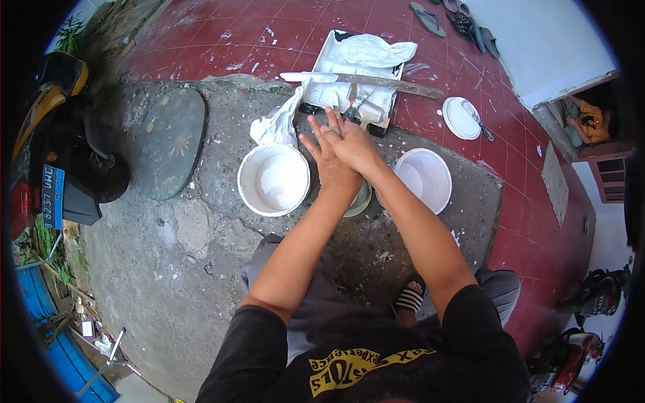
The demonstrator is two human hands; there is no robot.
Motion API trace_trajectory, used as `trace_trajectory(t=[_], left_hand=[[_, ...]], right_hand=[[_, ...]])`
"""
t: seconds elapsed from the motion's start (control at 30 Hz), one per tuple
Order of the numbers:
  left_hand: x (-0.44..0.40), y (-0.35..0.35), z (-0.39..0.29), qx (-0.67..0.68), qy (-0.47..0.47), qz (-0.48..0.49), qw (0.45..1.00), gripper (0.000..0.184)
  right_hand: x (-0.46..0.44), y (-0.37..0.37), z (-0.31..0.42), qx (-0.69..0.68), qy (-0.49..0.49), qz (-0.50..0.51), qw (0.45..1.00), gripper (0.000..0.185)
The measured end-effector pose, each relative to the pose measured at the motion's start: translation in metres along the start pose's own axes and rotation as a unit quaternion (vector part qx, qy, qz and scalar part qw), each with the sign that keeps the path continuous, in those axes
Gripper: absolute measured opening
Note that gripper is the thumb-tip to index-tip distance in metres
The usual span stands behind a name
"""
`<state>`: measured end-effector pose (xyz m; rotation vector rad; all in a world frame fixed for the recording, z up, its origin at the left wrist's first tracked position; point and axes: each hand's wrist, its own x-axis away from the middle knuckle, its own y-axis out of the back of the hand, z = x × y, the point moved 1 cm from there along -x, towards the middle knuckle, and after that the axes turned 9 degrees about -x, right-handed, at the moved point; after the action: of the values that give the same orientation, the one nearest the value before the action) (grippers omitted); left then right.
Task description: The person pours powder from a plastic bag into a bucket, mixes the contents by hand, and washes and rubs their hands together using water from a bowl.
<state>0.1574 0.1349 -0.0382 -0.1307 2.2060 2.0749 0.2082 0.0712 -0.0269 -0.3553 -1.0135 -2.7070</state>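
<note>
My left hand (328, 153) is held palm up, its fingers stretched apart. Laid across it is my right hand (353, 146), its fingers pressed against the left palm and fingers. Both are above the gap between a white bucket (245, 180) on the left and another white bucket (443, 178) on the right. Part of a smaller container (359, 203) shows beneath my wrists. Beyond my fingers lies a paint-smeared tray (326, 66) with a wooden stick (403, 86) across it, white plastic (373, 51) and a brush (352, 96).
A white lid (459, 119) with a putty knife (485, 130) lies on the red tiles. An oval mat (171, 144) and a parked motorbike (74, 141) are at left. Sandals (428, 20) lie at top right. A person (591, 123) sits in a doorway at right.
</note>
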Motion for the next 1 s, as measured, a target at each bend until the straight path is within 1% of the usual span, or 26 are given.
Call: trace_trajectory(t=[0.07,0.13,0.17,0.2,0.23,0.3,0.33,0.37,0.4,0.43,0.47,0.5,0.53,0.6,0.63,0.67,0.7,0.73,0.77,0.8,0.83,0.87,0.9,0.93,0.97,1.0], left_hand=[[-0.001,0.001,-0.003,-0.015,-0.008,0.002,1.0,0.077],[-0.001,0.001,-0.005,-0.03,-0.015,0.005,0.999,0.08],[-0.002,0.002,-0.005,-0.022,-0.015,-0.005,1.0,0.081],[-0.003,0.004,-0.005,-0.012,-0.014,-0.014,1.0,0.082],[-0.003,0.006,-0.006,-0.012,-0.013,-0.014,1.0,0.082],[-0.003,0.01,-0.005,0.095,-0.02,-0.013,0.995,0.083],[-0.004,0.012,-0.005,0.094,-0.02,-0.013,0.995,0.083],[-0.005,0.013,-0.004,0.177,-0.029,-0.001,0.984,0.083],[-0.006,0.012,-0.004,0.257,-0.038,0.012,0.965,0.082],[-0.006,0.01,-0.004,0.257,-0.04,0.014,0.965,0.082],[-0.007,0.008,-0.002,0.267,-0.075,-0.01,0.961,0.081],[-0.008,0.009,-0.002,0.275,-0.109,-0.035,0.954,0.08],[-0.008,0.009,-0.001,0.275,-0.111,-0.035,0.954,0.08],[-0.007,0.01,-0.001,0.241,-0.132,0.0,0.961,0.076],[-0.007,0.009,-0.002,0.241,-0.133,0.002,0.962,0.076],[-0.007,0.01,-0.002,0.272,-0.142,-0.001,0.952,0.075],[-0.007,0.01,-0.003,0.303,-0.151,-0.004,0.941,0.074],[-0.008,0.011,-0.003,0.303,-0.151,-0.004,0.941,0.074],[-0.009,0.012,-0.002,0.356,-0.148,0.021,0.923,0.073],[-0.01,0.012,-0.002,0.407,-0.145,0.046,0.901,0.073],[-0.009,0.009,-0.002,0.407,-0.146,0.046,0.9,0.073],[-0.008,0.002,-0.002,0.482,-0.099,0.083,0.867,0.068],[-0.006,-0.006,-0.003,0.552,-0.052,0.12,0.824,0.063],[-0.005,-0.013,-0.008,0.552,-0.052,0.12,0.824,0.063],[-0.003,-0.02,-0.014,0.722,0.023,0.173,0.67,0.056],[-0.003,-0.015,-0.018,0.847,0.098,0.215,0.476,0.05]], right_hand=[[-0.006,0.001,0.002,-0.052,-0.025,0.011,0.998,0.067],[-0.015,0.001,-0.005,-0.117,-0.054,0.012,0.992,0.061],[-0.018,0.001,-0.009,-0.18,-0.081,0.013,0.98,0.055],[-0.018,0.001,-0.011,-0.179,-0.082,0.014,0.98,0.055],[-0.017,0.001,-0.012,-0.256,-0.085,0.029,0.962,0.051],[-0.015,0.002,-0.014,-0.405,-0.086,0.06,0.908,0.043],[-0.015,0.001,-0.014,-0.476,-0.086,0.075,0.872,0.039],[-0.015,0.001,-0.015,-0.545,-0.087,0.089,0.829,0.035],[-0.018,-0.002,-0.02,-0.546,-0.088,0.089,0.829,0.035],[-0.022,-0.005,-0.024,-0.601,-0.08,0.095,0.79,0.029],[-0.026,-0.006,-0.028,-0.653,-0.07,0.102,0.747,0.024],[-0.024,-0.002,-0.024,-0.654,-0.069,0.101,0.747,0.024],[-0.022,0.003,-0.021,-0.651,-0.073,0.088,0.75,0.024],[-0.023,0.01,-0.018,-0.65,-0.076,0.076,0.753,0.025],[-0.026,0.015,-0.02,-0.682,-0.089,0.141,0.712,0.027],[-0.027,0.016,-0.021,-0.71,-0.102,0.205,0.666,0.03],[-0.026,0.019,-0.016,-0.71,-0.103,0.204,0.666,0.03],[-0.026,0.022,-0.01,-0.713,-0.112,0.163,0.673,0.036],[-0.025,0.025,-0.005,-0.714,-0.123,0.122,0.678,0.042],[-0.03,0.023,-0.008,-0.714,-0.122,0.122,0.679,0.042],[-0.039,0.017,-0.017,-0.707,-0.144,0.112,0.684,0.04],[-0.047,0.013,-0.027,-0.699,-0.166,0.102,0.688,0.037],[-0.053,0.01,-0.036,-0.699,-0.166,0.101,0.688,0.037],[-0.058,0.011,-0.044,-0.694,-0.161,0.03,0.701,0.037],[-0.062,0.01,-0.052,-0.686,-0.154,-0.042,0.71,0.036],[-0.06,0.006,-0.051,-0.689,-0.154,-0.043,0.707,0.036]])
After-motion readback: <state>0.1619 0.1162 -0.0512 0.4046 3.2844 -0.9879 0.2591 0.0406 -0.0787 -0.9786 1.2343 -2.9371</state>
